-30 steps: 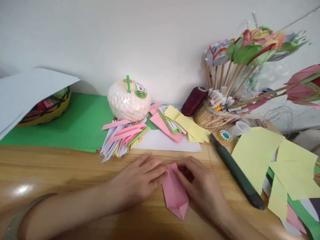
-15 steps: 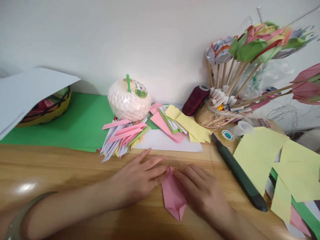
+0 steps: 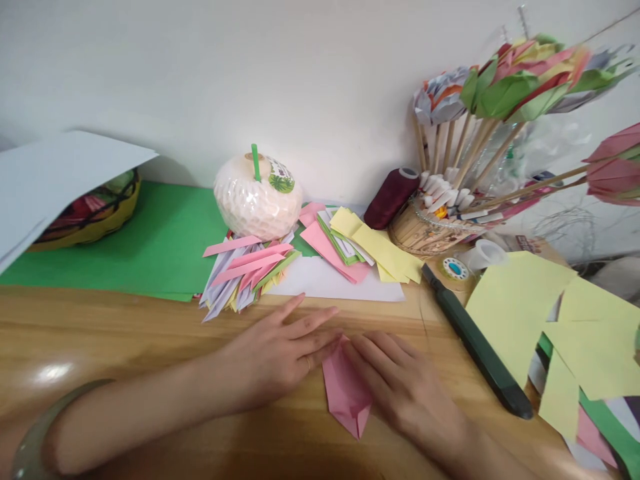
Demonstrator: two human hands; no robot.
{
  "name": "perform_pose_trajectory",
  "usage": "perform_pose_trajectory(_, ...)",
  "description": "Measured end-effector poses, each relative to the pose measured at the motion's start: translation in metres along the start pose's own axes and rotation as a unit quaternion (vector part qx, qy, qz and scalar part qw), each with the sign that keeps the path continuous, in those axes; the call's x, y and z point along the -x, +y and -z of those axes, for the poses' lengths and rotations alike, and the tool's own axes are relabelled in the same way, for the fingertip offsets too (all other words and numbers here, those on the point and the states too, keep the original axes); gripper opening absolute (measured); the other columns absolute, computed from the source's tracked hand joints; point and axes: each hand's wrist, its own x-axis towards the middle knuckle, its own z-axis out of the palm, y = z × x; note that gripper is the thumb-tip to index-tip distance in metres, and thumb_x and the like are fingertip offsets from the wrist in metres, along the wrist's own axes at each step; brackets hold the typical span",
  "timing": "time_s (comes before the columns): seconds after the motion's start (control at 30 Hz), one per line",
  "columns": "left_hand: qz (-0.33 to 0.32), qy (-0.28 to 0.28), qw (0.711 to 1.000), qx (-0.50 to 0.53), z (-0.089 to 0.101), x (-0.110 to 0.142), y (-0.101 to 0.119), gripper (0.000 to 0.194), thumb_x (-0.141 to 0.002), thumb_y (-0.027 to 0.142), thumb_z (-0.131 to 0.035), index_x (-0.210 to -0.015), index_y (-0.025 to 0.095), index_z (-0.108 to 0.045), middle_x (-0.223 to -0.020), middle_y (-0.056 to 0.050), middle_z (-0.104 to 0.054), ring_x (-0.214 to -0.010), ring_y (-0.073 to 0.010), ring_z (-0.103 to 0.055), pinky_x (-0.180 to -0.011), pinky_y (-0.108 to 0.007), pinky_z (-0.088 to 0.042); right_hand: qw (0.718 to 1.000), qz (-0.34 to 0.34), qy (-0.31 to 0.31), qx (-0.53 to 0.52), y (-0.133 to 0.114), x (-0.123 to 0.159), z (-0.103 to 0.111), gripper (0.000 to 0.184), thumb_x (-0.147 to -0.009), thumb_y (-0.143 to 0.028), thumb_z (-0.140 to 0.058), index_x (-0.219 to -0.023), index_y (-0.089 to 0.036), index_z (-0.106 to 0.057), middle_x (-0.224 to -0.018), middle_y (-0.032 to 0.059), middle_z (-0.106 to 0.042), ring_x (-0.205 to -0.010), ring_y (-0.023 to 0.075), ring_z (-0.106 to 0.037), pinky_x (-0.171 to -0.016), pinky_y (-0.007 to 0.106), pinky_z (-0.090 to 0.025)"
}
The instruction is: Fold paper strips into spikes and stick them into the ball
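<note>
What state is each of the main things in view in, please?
Pink paper, partly folded
Left hand, fingers spread
Right hand, fingers together, on the paper
Wrapped fruit, upright
Maroon spool, tilted
Paper strips, piled loosely
Dark green tool, lying down
Paper flowers, raised on sticks
White sheets, laid over a basket

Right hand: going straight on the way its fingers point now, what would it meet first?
Past the folded pink paper under its fingertips, the right hand would probably meet the left hand first, at its fingertips. They look very close, though the exact gap is unclear.
</note>
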Motion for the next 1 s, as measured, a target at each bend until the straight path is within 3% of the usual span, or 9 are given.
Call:
perform_pose_trajectory(0.17,0.005,-0.014,1.0,-0.004,0.002,-0.002,0.0,0.032,-0.097,0.021,-0.041,-0.128,0.018,-0.05,-0.136,-0.004,-0.05,-0.137,-0.0207,-0.026,-0.111,-0.047,-0.021,1.0,-0.006,-0.018,-0.01,0.0,0.001,0.003,0.031,-0.094,-0.009,-0.033,-0.095,-0.008,-0.064,-0.082,0.0122,-0.065,-0.077,0.0213,-0.059,-0.063,0.033,-0.05)
perform_pose_trajectory(0.4,0.006,0.011,1.0,-0.011,-0.001,0.0,0.0,0.034,-0.098,0.019,-0.037,-0.131,0.014,-0.046,-0.137,0.001,-0.049,-0.136,-0.0203,-0.026,-0.113,-0.046,-0.007,0.995,-0.067,-0.018,-0.076,0.006,0.002,0.004,0.026,-0.093,-0.013,-0.04,-0.109,-0.011,-0.06,-0.092,0.0104,-0.065,-0.08,0.0191,-0.056,-0.067,0.032,-0.051)
perform_pose_trajectory(0.63,0.002,0.009,0.999,-0.048,0.0,0.001,0.003,0.035,-0.096,0.022,-0.042,-0.13,0.015,-0.047,-0.135,-0.005,-0.052,-0.136,-0.0208,-0.028,-0.11,-0.047,-0.021,0.994,-0.066,-0.05,-0.075,0.01,0.005,0.01,0.025,-0.089,-0.012,-0.043,-0.105,-0.012,-0.062,-0.091,0.0097,-0.065,-0.084,0.0227,-0.055,-0.07,0.038,-0.049)
perform_pose_trajectory(0.77,0.015,0.076,0.994,-0.075,-0.001,0.006,0.006,0.029,-0.095,0.014,-0.039,-0.118,0.011,-0.057,-0.125,-0.007,-0.059,-0.128,-0.0242,-0.04,-0.11,-0.049,-0.019,0.994,-0.095,0.011,-0.044,0.018,0.01,0.016,0.02,-0.086,-0.008,-0.044,-0.084,-0.015,-0.063,-0.08,0.0075,-0.063,-0.077,0.0204,-0.056,-0.065,0.034,-0.047)
perform_pose_trajectory(0.87,0.043,0.142,0.982,-0.114,-0.001,0.011,0.009,0.026,-0.092,0.008,-0.04,-0.102,0.007,-0.064,-0.106,-0.011,-0.067,-0.114,-0.0252,-0.052,-0.108,-0.049,-0.025,0.987,-0.138,0.051,-0.059,0.022,0.011,0.022,0.022,-0.086,-0.007,-0.041,-0.086,-0.016,-0.06,-0.084,0.0078,-0.062,-0.074,0.0171,-0.057,-0.062,0.029,-0.047)
perform_pose_trajectory(1.0,0.053,0.191,0.972,-0.123,0.001,0.011,0.013,0.02,-0.09,0.007,-0.046,-0.088,0.008,-0.066,-0.09,-0.012,-0.068,-0.1,-0.0234,-0.058,-0.1,-0.044,-0.038,0.984,-0.128,-0.007,-0.121,0.017,0.007,0.022,0.017,-0.088,-0.012,-0.044,-0.091,-0.017,-0.06,-0.081,0.0059,-0.061,-0.072,0.016,-0.057,-0.06,0.027,-0.046)
